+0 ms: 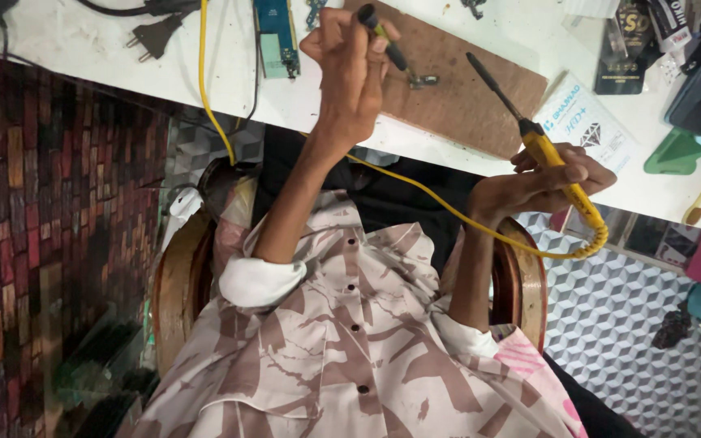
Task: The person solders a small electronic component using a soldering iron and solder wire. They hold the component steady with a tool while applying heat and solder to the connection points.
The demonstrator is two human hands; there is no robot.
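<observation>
From my feed, starting at the left, a black plug (154,34) lies on the white bench (66,49) with a yellow cable (204,89) running down past it, and a green circuit board (276,36) sits just to its right. Next comes my left hand (350,69), raised over the near edge of a brown wooden board (456,81); its grip is pressed together around a slim dark tool (387,40) (a tweezer or small driver, I cannot tell which), thumb and fingers pinching the upper shaft. The tool's lower end meets a small metal part (423,80) resting on the wooden board. Further right, my right hand (541,182) hangs off the bench edge, fingers curled shut around the yellow handle of a soldering iron (529,134), whose dark tip points up and left over the wooden board, well apart from the metal part. The yellow cable loops from the handle's base back across my lap. Beyond the hand lie a white printed card (586,122), a green wedge-shaped piece (675,154) and dark packets (634,40) at the far right of the bench.
</observation>
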